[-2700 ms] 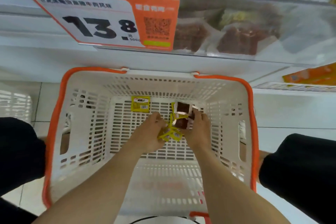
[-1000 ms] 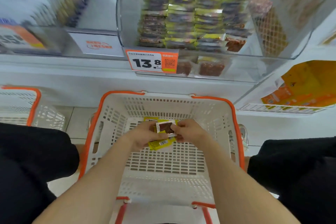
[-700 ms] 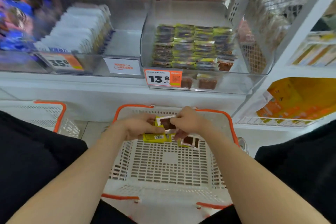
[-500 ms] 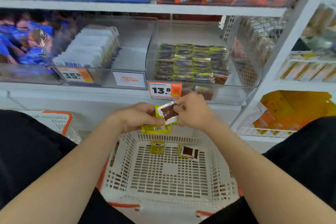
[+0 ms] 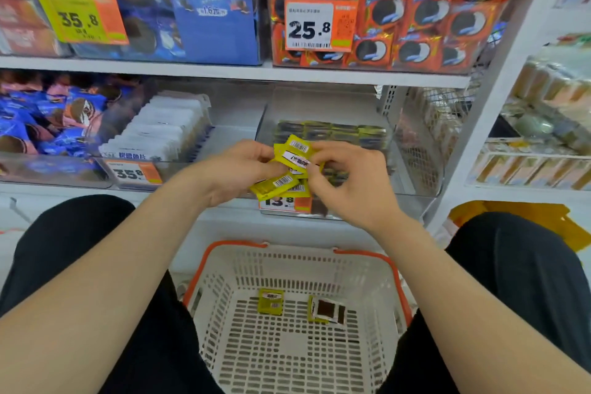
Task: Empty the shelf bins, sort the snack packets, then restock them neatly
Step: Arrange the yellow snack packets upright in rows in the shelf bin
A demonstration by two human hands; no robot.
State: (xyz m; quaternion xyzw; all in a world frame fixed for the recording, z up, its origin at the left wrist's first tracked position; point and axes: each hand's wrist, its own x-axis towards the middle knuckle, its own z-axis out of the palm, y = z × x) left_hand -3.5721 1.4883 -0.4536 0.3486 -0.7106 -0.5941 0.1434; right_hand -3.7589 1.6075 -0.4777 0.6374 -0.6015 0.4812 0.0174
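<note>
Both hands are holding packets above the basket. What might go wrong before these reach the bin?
The fanned packets held between the left hand and right hand are uneven; the lowest juts out and might slip, landing in the basket or beside it. The two loose packets lying in the basket may be overlooked.
</note>
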